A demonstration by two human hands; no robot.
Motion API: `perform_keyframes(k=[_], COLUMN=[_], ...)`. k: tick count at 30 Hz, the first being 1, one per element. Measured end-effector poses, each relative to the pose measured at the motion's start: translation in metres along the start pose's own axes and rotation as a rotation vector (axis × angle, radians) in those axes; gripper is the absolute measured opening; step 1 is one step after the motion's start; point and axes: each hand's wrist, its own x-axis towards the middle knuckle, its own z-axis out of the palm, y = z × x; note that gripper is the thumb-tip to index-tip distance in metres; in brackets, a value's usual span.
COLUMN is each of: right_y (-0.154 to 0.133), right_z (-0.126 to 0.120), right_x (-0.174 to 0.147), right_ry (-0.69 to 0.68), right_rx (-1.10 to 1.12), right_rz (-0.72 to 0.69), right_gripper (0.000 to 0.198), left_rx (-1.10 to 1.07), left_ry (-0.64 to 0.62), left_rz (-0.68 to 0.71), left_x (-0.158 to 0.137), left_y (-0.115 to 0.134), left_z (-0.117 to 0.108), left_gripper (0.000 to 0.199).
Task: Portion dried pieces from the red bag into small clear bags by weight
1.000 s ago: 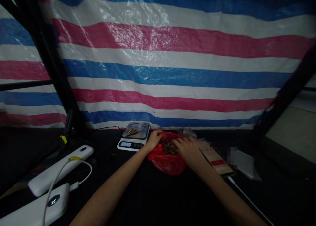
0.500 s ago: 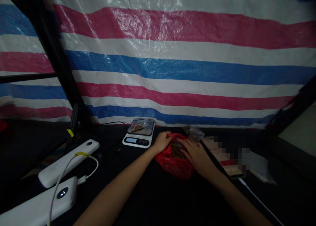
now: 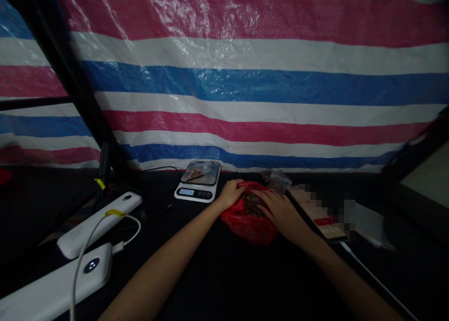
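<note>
A red plastic bag (image 3: pixel 250 228) stands with its mouth spread, and small brownish bits (image 3: pixel 253 205) fill it. My left hand (image 3: pixel 232 193) is closed on the bag's left rim, fingertips curled over the edge. Over the right side of the mouth lies my right hand (image 3: pixel 278 208), its fingers stretched out and a little apart, touching the bag and its contents. Just left of the bag is a white kitchen scale (image 3: pixel 196 192) with a lit display. On its metal plate rests a small clear bag of brown bits (image 3: pixel 196 172).
Small clear bags (image 3: pixel 278 180) lie behind my right hand. A phone (image 3: pixel 317 213) with a white cable is to the right, beside a stack of clear plastic sleeves (image 3: pixel 372 225). Two white power banks (image 3: pixel 100 222) sit at left. Striped sheeting (image 3: pixel 245 91) hangs behind the black table.
The view has tilted slightly downward, so the sheeting sits higher in view. Both hands keep about the same place at the red bag; the right fingers have shifted only a little.
</note>
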Motion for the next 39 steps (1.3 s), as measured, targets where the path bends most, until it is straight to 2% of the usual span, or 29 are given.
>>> perform_keyframes(k=[6, 19, 39], right_y=[0.000, 0.007, 0.005], right_z=[-0.002, 0.009, 0.007], right_x=[0.000, 0.000, -0.001], right_ry=[-0.017, 0.015, 0.007], right_rx=[0.023, 0.056, 0.081], right_rz=[0.012, -0.026, -0.015], right_gripper=[0.038, 0.039, 0.039], left_rx=[-0.030, -0.020, -0.003], left_ry=[0.012, 0.025, 0.017], left_rz=[0.017, 0.033, 0.027], left_x=[0.000, -0.001, 0.001], left_y=[-0.002, -0.003, -0.004], left_z=[0.000, 0.000, 0.001], left_gripper=[0.024, 0.024, 0.024])
